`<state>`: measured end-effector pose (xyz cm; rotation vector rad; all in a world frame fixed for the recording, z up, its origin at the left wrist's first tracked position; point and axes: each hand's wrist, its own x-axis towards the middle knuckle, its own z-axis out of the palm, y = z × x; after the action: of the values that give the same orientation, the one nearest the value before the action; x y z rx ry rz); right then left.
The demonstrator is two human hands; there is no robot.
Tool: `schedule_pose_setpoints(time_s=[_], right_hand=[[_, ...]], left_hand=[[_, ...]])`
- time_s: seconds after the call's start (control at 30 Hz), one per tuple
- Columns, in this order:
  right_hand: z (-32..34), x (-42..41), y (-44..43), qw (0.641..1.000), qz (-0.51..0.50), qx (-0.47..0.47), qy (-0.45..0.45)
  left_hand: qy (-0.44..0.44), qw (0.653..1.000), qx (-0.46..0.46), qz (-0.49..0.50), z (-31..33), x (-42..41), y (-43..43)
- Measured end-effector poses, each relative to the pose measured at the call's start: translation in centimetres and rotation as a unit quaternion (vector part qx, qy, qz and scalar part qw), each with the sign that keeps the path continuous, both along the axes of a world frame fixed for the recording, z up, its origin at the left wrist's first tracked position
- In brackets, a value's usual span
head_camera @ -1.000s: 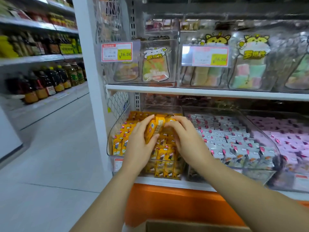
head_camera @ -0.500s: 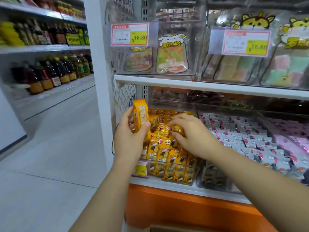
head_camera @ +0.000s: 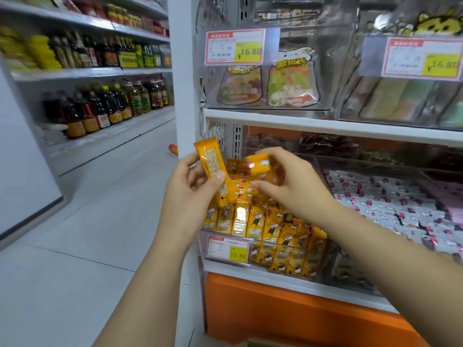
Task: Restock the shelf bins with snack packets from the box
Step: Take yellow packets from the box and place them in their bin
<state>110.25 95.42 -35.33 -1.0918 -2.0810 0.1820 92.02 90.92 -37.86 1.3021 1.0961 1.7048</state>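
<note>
Packet [head_camera: 212, 169] near-upright in left hand [head_camera: 190, 196], top leaning left, another [head_camera: 258, 165] in right hand [head_camera: 298, 194]

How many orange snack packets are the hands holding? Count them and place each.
2. One long orange packet is gripped in the left hand; one blurred orange packet is pinched in the right hand, over the clear plastic bin. Others may hide behind fingers.

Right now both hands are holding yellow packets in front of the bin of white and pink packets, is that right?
Wrong bin. The head view shows the left hand and right hand each holding a yellow packet in front of the yellow-packet bin; the white and pink packets lie to its right.
</note>
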Motion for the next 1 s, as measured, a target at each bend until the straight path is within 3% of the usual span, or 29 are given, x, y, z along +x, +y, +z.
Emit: schedule_pose_setpoints(time_s=[0.07, 0.13, 0.27, 0.4, 0.53, 0.67, 0.87, 1.0], right_hand=[[-0.3, 0.0, -0.4, 0.995, -0.011, -0.043, 0.094], [-0.9, -0.4, -0.7, 0.988, -0.005, -0.086, 0.127], [-2.6, -1.7, -0.9, 0.993, -0.010, -0.112, 0.046], [-3.5, -2.6, -0.8, 0.990, -0.006, -0.132, 0.042], [-3.3, -4.1, -0.3, 0.986, -0.002, -0.142, 0.092], [-3.9, -6.1, 0.1, 0.990, 0.001, -0.130, 0.055], [-4.1, -6.7, 0.2, 0.989, -0.031, -0.145, 0.023], [-4.3, -7.2, 0.6, 0.991, -0.047, -0.111, -0.056]], left_hand=[[0.017, 1.000, -0.010, 0.002, -0.1, -0.5, -0.3], [0.037, 0.999, -0.026, 0.000, -0.6, -0.9, -0.5], [0.113, 0.992, -0.032, 0.042, -1.2, -1.8, -0.9], [0.215, 0.973, -0.006, 0.079, -1.3, -2.6, -1.5], [0.124, 0.992, -0.018, 0.009, -1.0, -3.0, -2.1], [0.048, 0.996, -0.046, -0.059, -0.9, -3.4, -2.5], [0.073, 0.996, -0.051, -0.022, -1.2, -3.4, -2.5], [0.067, 0.997, -0.037, -0.023, -0.7, -2.8, -2.7]])
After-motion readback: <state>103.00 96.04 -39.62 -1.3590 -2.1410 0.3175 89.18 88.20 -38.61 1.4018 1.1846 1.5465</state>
